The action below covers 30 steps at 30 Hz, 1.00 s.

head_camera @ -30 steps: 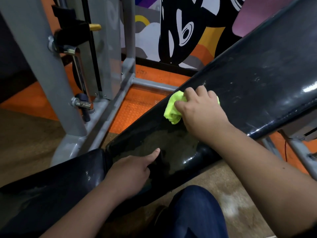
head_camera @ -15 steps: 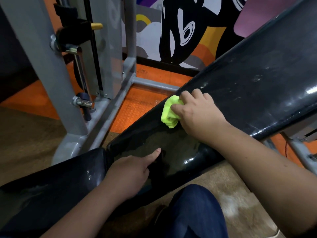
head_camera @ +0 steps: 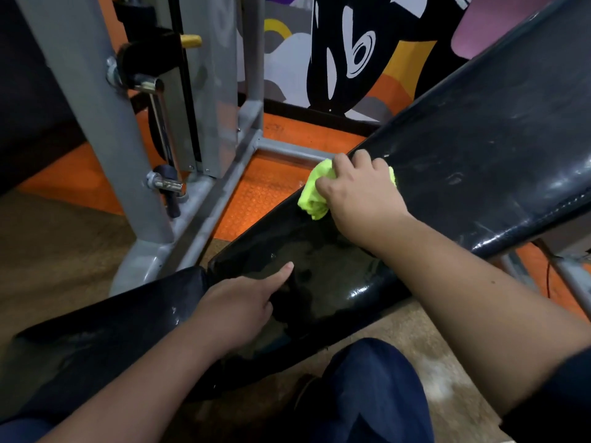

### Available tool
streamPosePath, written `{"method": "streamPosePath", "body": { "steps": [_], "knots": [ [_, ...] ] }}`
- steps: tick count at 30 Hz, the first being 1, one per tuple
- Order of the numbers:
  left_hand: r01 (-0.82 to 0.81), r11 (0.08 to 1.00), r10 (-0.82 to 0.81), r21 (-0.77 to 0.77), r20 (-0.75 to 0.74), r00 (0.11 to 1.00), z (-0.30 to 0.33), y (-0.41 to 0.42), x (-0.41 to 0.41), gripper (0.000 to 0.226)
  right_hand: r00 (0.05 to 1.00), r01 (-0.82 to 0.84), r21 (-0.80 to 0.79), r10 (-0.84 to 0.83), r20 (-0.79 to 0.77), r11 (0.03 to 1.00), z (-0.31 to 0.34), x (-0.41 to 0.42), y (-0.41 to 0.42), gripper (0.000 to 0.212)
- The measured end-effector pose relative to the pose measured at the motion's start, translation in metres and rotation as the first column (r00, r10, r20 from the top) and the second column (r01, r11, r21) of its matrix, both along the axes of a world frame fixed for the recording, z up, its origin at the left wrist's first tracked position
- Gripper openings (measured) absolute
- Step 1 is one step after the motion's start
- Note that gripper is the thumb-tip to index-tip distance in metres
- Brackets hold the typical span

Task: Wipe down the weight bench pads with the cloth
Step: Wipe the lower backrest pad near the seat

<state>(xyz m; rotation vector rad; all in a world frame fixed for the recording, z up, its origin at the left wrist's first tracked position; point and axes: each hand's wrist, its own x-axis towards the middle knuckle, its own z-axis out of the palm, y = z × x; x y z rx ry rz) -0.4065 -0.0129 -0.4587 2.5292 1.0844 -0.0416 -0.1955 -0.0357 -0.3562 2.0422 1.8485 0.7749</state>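
Neon-yellow cloth (head_camera: pixel 315 195), glossy black pad (head_camera: pixel 463 161)

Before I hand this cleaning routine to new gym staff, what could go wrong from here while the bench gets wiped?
1. The right hand works the yellow-green cloth at the far edge of the inclined back pad; it might slide off toward the grey metal frame.
2. The pad's lower part looks wet and glossy, so the left hand bracing there could slip.
3. The seat pad may go unwiped.

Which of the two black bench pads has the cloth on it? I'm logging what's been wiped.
The inclined back pad: the right hand presses the yellow-green cloth against its far edge. The seat pad has no cloth on it.
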Motion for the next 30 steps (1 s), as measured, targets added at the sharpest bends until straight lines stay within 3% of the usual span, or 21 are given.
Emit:
{"method": "streamPosePath", "body": {
  "steps": [3, 8, 12, 17, 21, 26, 30],
  "knots": [
    [0.000, 0.999, 0.000, -0.033, 0.008, 1.000, 0.001, -0.002, 0.002, 0.070, 0.999, -0.042, -0.001, 0.042, 0.021, 0.999, -0.003, 0.010, -0.006, 0.024],
    [-0.018, 0.999, 0.018, -0.038, 0.009, 1.000, 0.000, -0.002, 0.003, 0.071, 0.999, 0.038, 0.045, -0.038, 0.002, 0.998, -0.001, 0.002, 0.017, 0.027],
    [0.007, 0.999, -0.007, -0.040, 0.012, 1.000, -0.002, -0.005, 0.001, 0.074, 0.999, -0.043, -0.003, 0.043, 0.010, 0.999, -0.004, 0.009, 0.013, 0.026],
    [0.004, 0.998, -0.003, -0.055, 0.024, 1.000, -0.002, -0.001, 0.003, 0.075, 1.000, 0.017, 0.021, -0.016, -0.007, 1.000, 0.001, 0.006, 0.037, 0.029],
    [0.008, 0.998, -0.008, -0.067, 0.011, 1.000, -0.001, -0.003, 0.003, 0.074, 0.997, -0.074, -0.021, 0.075, 0.015, 0.997, -0.006, 0.016, 0.032, 0.024],
    [-0.018, 0.998, 0.018, -0.065, 0.010, 1.000, -0.002, -0.002, 0.004, 0.076, 0.999, 0.036, -0.016, -0.036, -0.026, 0.999, 0.002, 0.009, 0.054, 0.033],
    [0.003, 0.997, -0.002, -0.079, 0.010, 1.000, -0.001, -0.003, 0.002, 0.075, 0.997, -0.070, -0.081, 0.068, -0.028, 0.994, 0.001, 0.018, 0.046, 0.027]
  ]
}}
